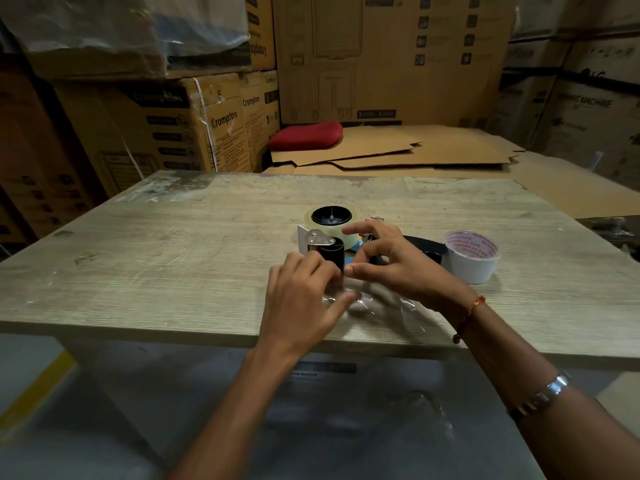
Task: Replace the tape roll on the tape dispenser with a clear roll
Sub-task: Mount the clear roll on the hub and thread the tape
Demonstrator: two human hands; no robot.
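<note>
The tape dispenser (pixel 323 245) lies on its side in the middle of the wooden table (pixel 173 258), with a clear roll (pixel 349 233) on its black hub. A strip of clear tape (pixel 360 299) runs from the dispenser's roller toward the near edge. My left hand (pixel 304 299) pinches this strip just in front of the black roller. My right hand (pixel 391 261) hovers over the dispenser's handle with fingers curled, fingertips at the tape next to the roller. A white roll with red print (pixel 472 259) stands to the right.
Flattened cardboard sheets (pixel 398 150) and a red cushion (pixel 306 135) lie behind the table. Stacked cartons (pixel 194 123) wall in the back and left. A plastic-covered surface (pixel 311 410) sits below the table's near edge.
</note>
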